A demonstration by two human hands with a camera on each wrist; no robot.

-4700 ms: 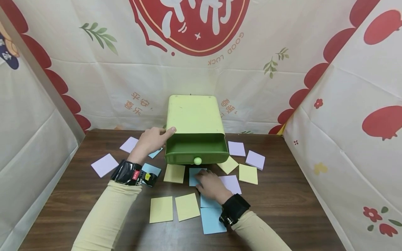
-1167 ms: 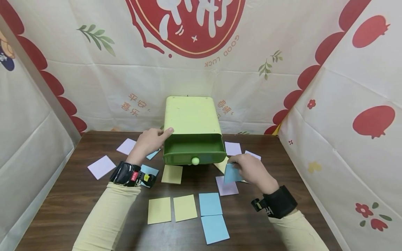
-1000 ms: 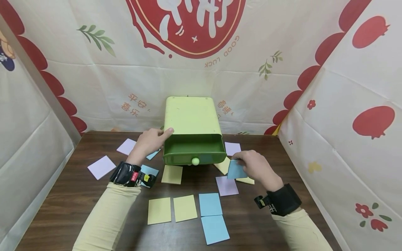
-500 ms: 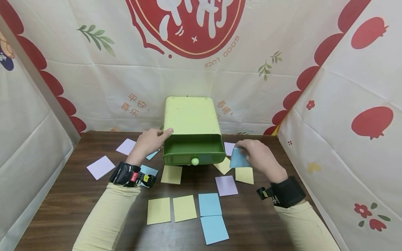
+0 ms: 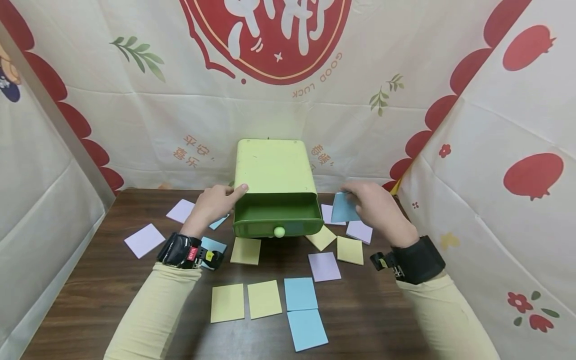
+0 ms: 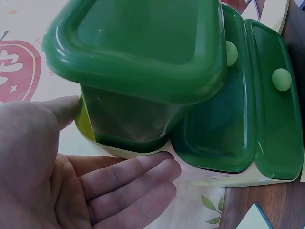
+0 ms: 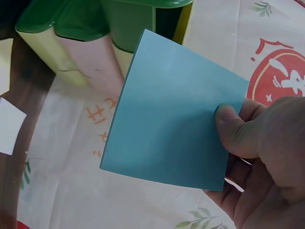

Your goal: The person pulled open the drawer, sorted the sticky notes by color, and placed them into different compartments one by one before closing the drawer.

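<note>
My right hand [image 5: 375, 207] pinches a blue sticky note pad [image 7: 171, 114] between thumb and fingers, raised above the table right of the drawer box. The light green drawer box [image 5: 275, 165] stands at the back middle. Its dark green top drawer [image 5: 256, 227], with a round pale knob [image 5: 279, 232], is pulled out; I see nothing inside from the head view. At the box's left side is my left hand [image 5: 213, 205]. Its thumb lies on the top edge, and the nearly straight fingers [image 6: 133, 191] touch the side wall.
Purple pads [image 5: 325, 266], yellow pads [image 5: 228, 303] and blue pads [image 5: 308, 330] lie scattered in front of the box and on both sides. In the left wrist view, two more drawers [image 6: 279, 95] are closed below. A printed cloth [image 5: 216, 115] hangs behind the wooden table [image 5: 373, 315].
My right hand picked up the blue pad from in front of the box, carried it right, then raised it toward the back. My left hand has stayed on the box.
</note>
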